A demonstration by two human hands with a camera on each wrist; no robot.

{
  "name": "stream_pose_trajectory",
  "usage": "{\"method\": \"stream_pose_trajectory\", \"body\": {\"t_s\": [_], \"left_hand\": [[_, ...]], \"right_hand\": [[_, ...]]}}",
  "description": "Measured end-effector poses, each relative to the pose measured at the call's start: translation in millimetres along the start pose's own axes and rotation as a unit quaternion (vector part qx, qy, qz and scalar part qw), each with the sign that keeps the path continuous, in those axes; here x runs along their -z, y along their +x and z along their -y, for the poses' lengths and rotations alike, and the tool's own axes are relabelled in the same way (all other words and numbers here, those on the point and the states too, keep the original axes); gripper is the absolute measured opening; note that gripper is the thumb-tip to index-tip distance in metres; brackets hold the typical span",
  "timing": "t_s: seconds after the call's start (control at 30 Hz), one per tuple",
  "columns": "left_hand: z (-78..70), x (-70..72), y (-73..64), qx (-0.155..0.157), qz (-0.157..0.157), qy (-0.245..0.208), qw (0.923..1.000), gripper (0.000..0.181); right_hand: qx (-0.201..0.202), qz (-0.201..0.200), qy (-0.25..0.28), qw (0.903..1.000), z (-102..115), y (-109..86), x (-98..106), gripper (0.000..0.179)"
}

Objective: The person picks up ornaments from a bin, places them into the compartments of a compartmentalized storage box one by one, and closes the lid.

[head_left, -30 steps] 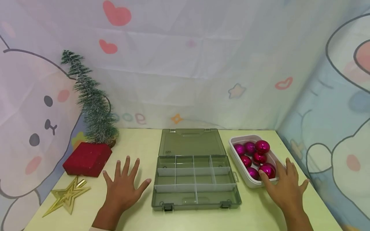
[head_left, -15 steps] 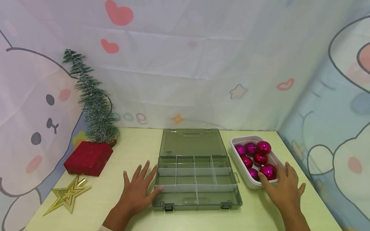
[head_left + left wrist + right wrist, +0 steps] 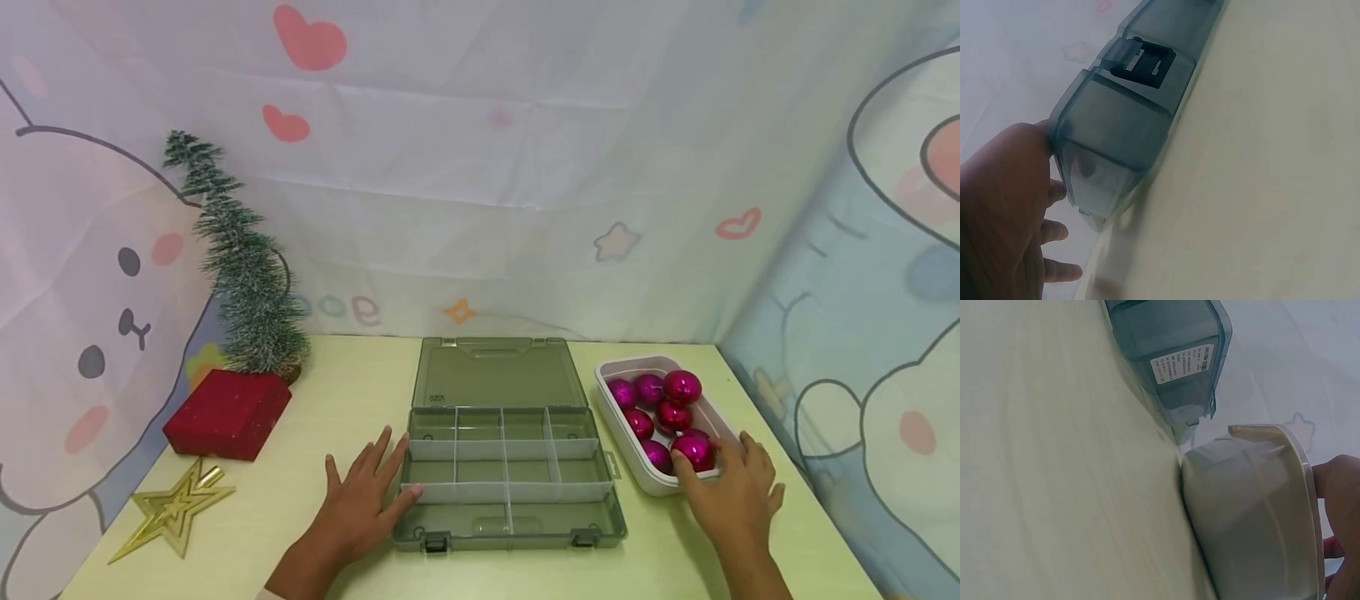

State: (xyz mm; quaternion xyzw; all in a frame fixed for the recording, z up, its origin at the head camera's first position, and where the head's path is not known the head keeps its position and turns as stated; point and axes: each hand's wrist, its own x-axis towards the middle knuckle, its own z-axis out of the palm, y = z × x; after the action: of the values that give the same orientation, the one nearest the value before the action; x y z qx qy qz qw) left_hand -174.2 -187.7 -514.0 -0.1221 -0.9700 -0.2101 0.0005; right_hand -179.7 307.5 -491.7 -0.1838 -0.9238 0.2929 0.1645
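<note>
My right hand [image 3: 735, 492] reaches over the near end of a white plastic tub [image 3: 630, 450] and holds a shiny magenta Christmas bauble [image 3: 693, 451] between thumb and fingers; the bauble is still down in the tub. Several other magenta and red baubles [image 3: 673, 415] lie around it. My left hand [image 3: 360, 508] rests at the left side of a grey-green divided plastic organizer box [image 3: 480, 508], thumb over its rim, fingers extended outside the wall. In the left wrist view the thumb touches the box's corner [image 3: 1110, 137]. The right wrist view shows the tub's outer wall [image 3: 1241, 519], hiding the bauble.
The organizer's lid [image 3: 498, 375] lies folded back behind it. At left are a small artificial Christmas tree [image 3: 251, 283], a red box [image 3: 225, 412] and a gold star topper [image 3: 176, 508]. A printed cloth [image 3: 480, 167] hangs behind the table.
My left hand has moved right from the bare table to the organizer box's left edge. The fingers and thumb of my right hand have closed in around the large bauble.
</note>
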Motion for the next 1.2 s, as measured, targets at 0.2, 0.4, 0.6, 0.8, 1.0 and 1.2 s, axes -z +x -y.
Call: {"method": "stream_pose_trajectory", "body": {"t_s": [0.2,0.4,0.6,0.8,1.0,1.2], "left_hand": [[-1.3,1.3,0.0,-0.002,0.004,-0.010,0.9999,0.080],[-1.2,-0.3,0.3,-0.008,-0.010,-0.006,0.9999,0.078],[0.1,0.7,0.3,-0.005,-0.001,-0.009,0.9999,0.078],[-0.1,3.1,-0.5,-0.003,0.005,-0.019,0.9998,0.079],[-1.2,4.5,-1.3,0.000,0.008,-0.032,0.9995,0.079],[-1.4,2.8,-0.5,-0.001,0.009,-0.033,0.9994,0.079]], "right_hand": [[-0.002,-0.006,0.013,0.9999,1.7,-2.0,-1.1,0.061],[0.017,-0.033,0.023,0.9991,2.3,-3.4,-1.8,0.056],[0.047,-0.055,0.032,0.9969,1.8,-2.8,-5.2,0.053],[0.082,-0.065,0.038,0.9938,6.5,-2.2,-1.7,0.054],[0.129,-0.071,0.028,0.9887,15.4,2.4,8.2,0.059],[0.163,-0.061,0.014,0.9846,25.0,6.1,15.2,0.059]]}}
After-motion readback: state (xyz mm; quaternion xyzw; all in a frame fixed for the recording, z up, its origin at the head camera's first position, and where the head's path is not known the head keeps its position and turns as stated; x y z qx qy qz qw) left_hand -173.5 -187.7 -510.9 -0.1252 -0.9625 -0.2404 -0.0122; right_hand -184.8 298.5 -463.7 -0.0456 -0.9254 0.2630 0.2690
